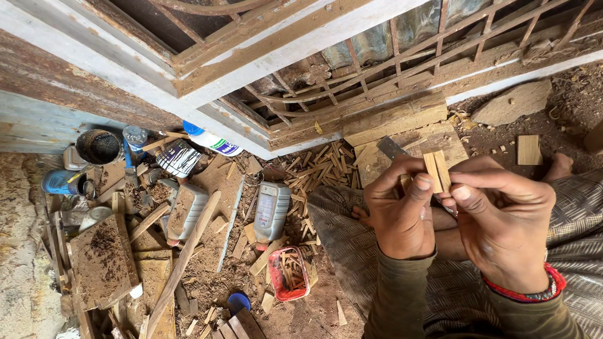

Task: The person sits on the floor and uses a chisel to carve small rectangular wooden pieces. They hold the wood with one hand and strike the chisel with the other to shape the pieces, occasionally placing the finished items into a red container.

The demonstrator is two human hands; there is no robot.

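My left hand point(401, 210) and my right hand point(499, 216) are raised together in front of me, over my lap. Between the fingertips of both hands stand two short, light wooden sticks point(436, 171), side by side and upright. A flat grey metal blade point(391, 148) pokes out above my left hand, which grips it together with a stick. A red bead bracelet point(548, 285) circles my right wrist. My legs under checked cloth point(352, 238) lie below the hands.
A wooden block point(402, 135) lies ahead, with a heap of small cut sticks point(317, 172) to its left. A red tub of sticks point(287, 274), plastic bottles point(272, 210), tins, boards and scrap wood crowd the dirt floor at left. A rusty window frame point(377, 75) leans behind.
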